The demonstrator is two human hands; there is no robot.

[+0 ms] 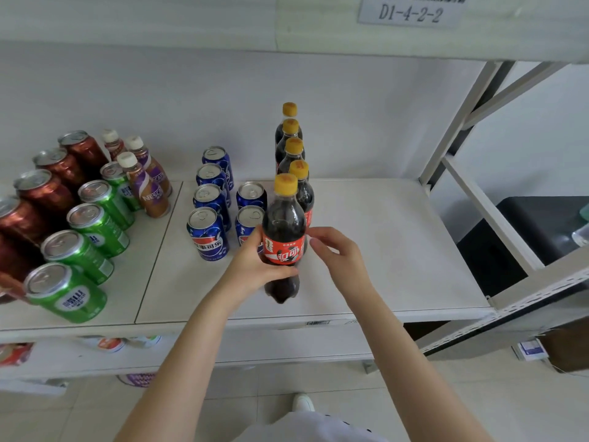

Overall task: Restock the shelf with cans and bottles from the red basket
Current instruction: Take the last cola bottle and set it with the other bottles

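Left hand (255,263) gripped the bottle (283,224) round its label, holding it upright at the front of the row (290,151) on the shelf (382,250), just beside the blue cans (208,231). Right hand (338,253) lay loose, with fingers nearly straight at the bottle's side, probably to square it with the row. Whether the base rested on the shelf could not be told. No red basket showed.

Barcode label (411,11), black box (541,228), white shoe (303,402)
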